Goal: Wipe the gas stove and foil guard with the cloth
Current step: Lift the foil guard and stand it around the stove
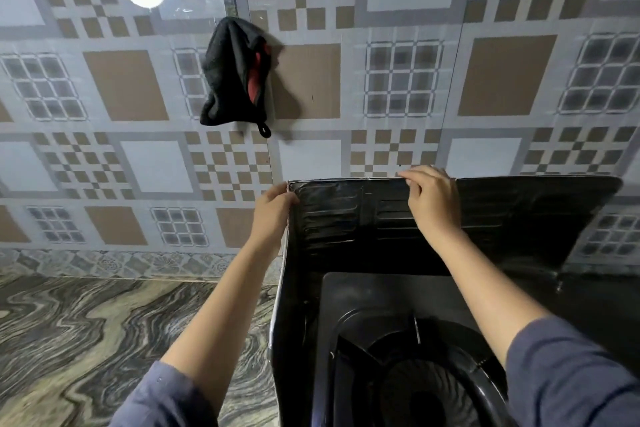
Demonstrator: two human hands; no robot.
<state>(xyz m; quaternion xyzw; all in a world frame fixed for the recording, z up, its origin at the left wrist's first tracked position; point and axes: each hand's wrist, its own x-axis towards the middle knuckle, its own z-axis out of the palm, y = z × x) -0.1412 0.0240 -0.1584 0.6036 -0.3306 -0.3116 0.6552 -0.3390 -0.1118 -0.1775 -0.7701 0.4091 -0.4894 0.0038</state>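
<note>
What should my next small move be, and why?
Probably release the left hand and reach for the black cloth hanging on the tiled wall: both hands grip the top edge of the foil guard, so nothing is wiping yet; the right hand can steady it.

gas stove [363, 295]: lower right, cut by bottom edge; burner [415, 392] partly behind right sleeve [571, 385] | foil guard [329, 215]: foot lost in dark | right hand [433, 198]: fingertips hidden over guard's top rim | left hand [273, 215]: fingers behind guard's left corner | cloth [235, 73], upper centre: its hanger hidden
</note>
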